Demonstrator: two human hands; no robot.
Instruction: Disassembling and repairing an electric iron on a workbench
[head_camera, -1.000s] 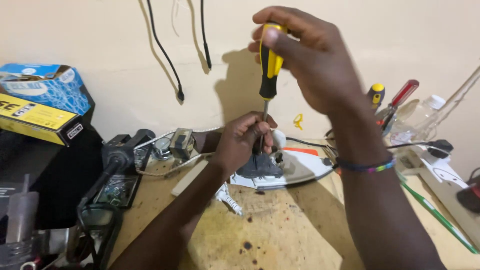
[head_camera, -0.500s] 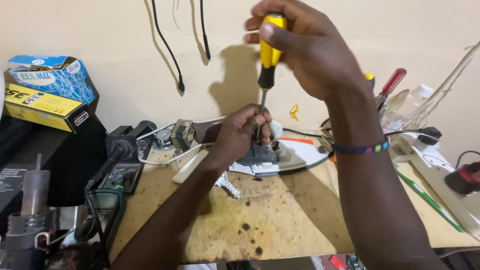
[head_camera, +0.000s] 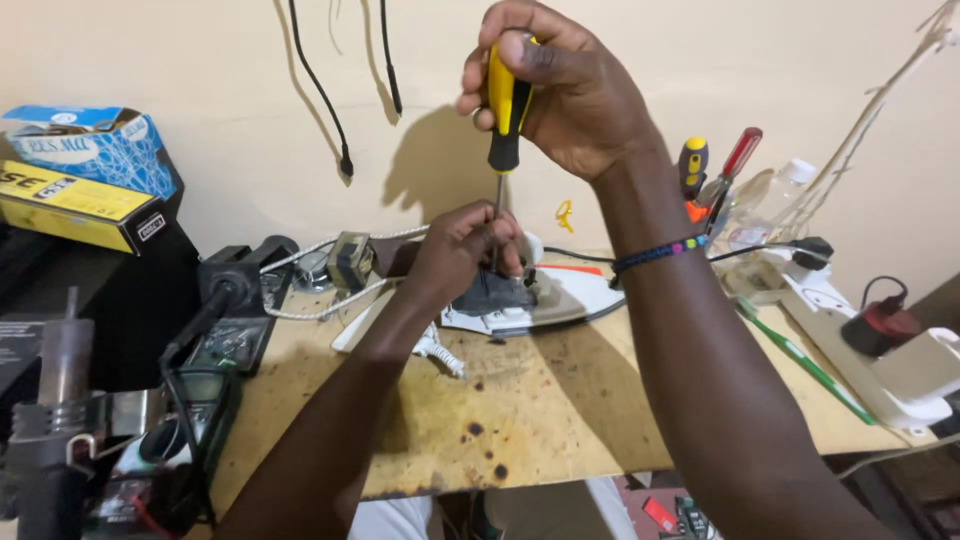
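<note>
Right hand (head_camera: 560, 85) clenched round the yellow-and-black handle of a screwdriver (head_camera: 503, 110), held upright, shaft pointing straight down. Left hand (head_camera: 465, 250) grips the top of a clothes iron (head_camera: 545, 300) lying on the stained wooden bench (head_camera: 540, 420), fingers curled beside the shaft's tip. White cord (head_camera: 330, 305) left of the iron; spare screwdrivers (head_camera: 715, 170) stand at the wall.
</note>
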